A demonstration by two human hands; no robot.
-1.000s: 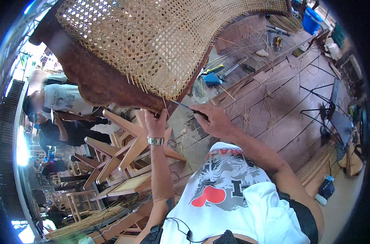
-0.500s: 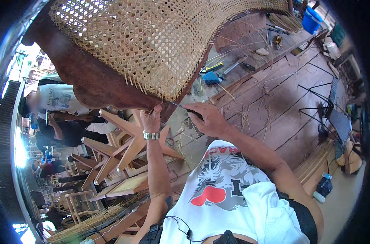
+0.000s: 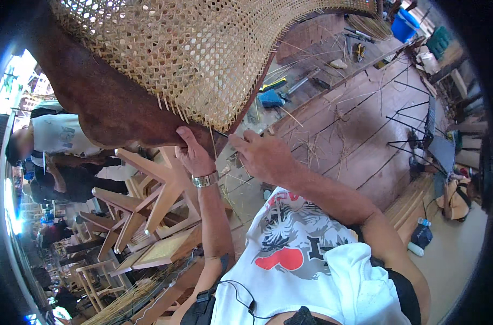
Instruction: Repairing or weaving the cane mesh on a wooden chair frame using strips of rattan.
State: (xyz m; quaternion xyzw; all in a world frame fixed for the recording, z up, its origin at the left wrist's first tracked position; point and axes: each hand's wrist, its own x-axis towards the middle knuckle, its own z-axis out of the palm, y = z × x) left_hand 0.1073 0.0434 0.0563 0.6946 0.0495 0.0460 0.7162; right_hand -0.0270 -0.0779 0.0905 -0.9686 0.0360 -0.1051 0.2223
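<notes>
A dark brown wooden frame (image 3: pixel 122 103) with a woven cane panel (image 3: pixel 203 59) fills the upper part of the view. My left hand (image 3: pixel 196 157) grips the frame's lower edge, thumb on its face and fingers hidden behind. With closed fingers, my right hand (image 3: pixel 268 157) holds a thin pointed tool (image 3: pixel 222 134), whose metal tip meets the frame at the panel's bottom corner. Whether it is an awl or a blade cannot be made out. Several loose cane ends (image 3: pixel 171 105) stick out along the panel's border, and one strand hangs down beside my left thumb.
Behind the panel is a low work surface (image 3: pixel 306 59) with a blue block (image 3: pixel 271 98), pliers (image 3: pixel 360 50) and cane scraps. Wooden chair parts (image 3: pixel 160 184) pile up at left, near a person (image 3: pixel 62 135) standing. A blue bucket (image 3: pixel 404 25) and a black-legged chair (image 3: pixel 438 146) are at right.
My view has shifted slightly, and the frame sits a little further left. The tool's tip now rests at the panel's corner, my right hand closer to it. My left thumb lies flatter on the wood.
</notes>
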